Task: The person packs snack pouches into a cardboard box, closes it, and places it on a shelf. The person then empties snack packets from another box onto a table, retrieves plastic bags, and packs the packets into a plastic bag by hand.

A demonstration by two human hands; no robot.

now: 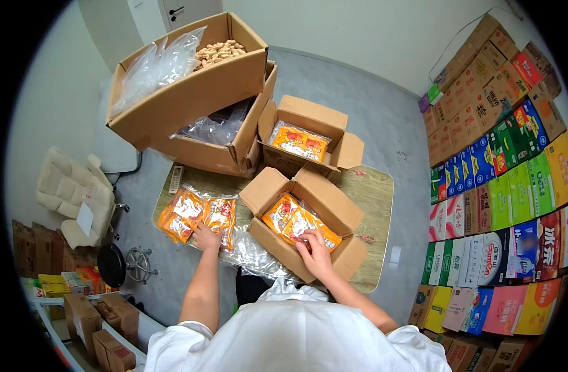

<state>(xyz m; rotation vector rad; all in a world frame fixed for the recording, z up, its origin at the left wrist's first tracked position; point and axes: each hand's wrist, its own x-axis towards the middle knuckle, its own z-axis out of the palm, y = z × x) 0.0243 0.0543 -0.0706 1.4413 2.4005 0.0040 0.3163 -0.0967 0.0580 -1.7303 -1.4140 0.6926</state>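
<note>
My left hand (207,237) rests at the lower edge of a pile of orange printed snack packets (183,214) in clear wrap on the table. Its fingers are apart on the packets, and I cannot make out any grip. My right hand (316,253) reaches into an open cardboard box (330,199), fingers spread over the orange packets (289,217) lying inside. Clear plastic bags (253,253) lie flat between the pile and this box. Behind it, a second open box (309,115) holds similar orange packets (299,142) in clear wrap.
At the back left, a large carton (191,93) with peanuts (221,53) and clear bags sits tilted on another carton (259,124). A remote control (176,180) lies near the left edge of the table (377,217). Colourful cartons (482,161) are stacked at right; an office chair (79,195) stands left.
</note>
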